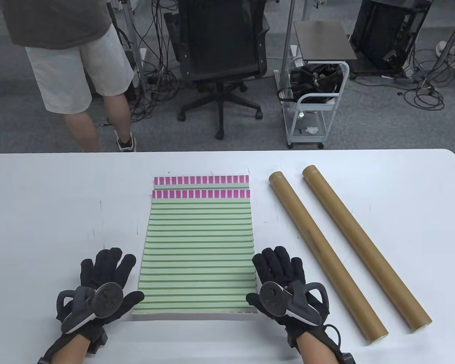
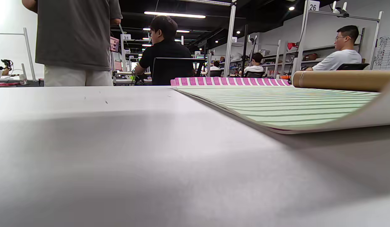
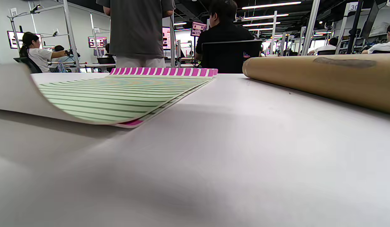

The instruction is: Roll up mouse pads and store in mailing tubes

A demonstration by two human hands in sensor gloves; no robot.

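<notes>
Down on the white bench (image 1: 60, 197) two mouse pads lie stacked near the middle, the top mouse pad (image 1: 199, 258) striped green with a band of pink blocks along its far edge, and the lower mouse pad (image 1: 201, 180) showing only as a second pink band just beyond it and as a thin pink edge beneath the near right corner in the right wrist view. The left hand (image 1: 98, 288) rests just beside the near left corner of the stack, its gloved fingers spread flat on the bench and its thumb reaching to the pad's edge; as a grip it is wide open and has hold of nothing. The right hand (image 1: 284, 288) sits at the near right corner, fingers spread beside the pad and thumb tucked at its edge; whether that thumb has got under the pad I cannot tell, though the hand is not closed round anything. Both wrist views show the near edge of the top pad curled up off the bench, its pale underside turned toward the cameras. To the right of the pads lie two brown mailing tubes, the nearer tube (image 1: 326, 252) just beside the right hand and the farther tube (image 1: 366, 248) next to it, parallel, slanting from far left to near right, close together but not touching. Beyond the bench stands a black office chair (image 1: 222, 49), with a person in light shorts (image 1: 76, 60) to its left.
</notes>
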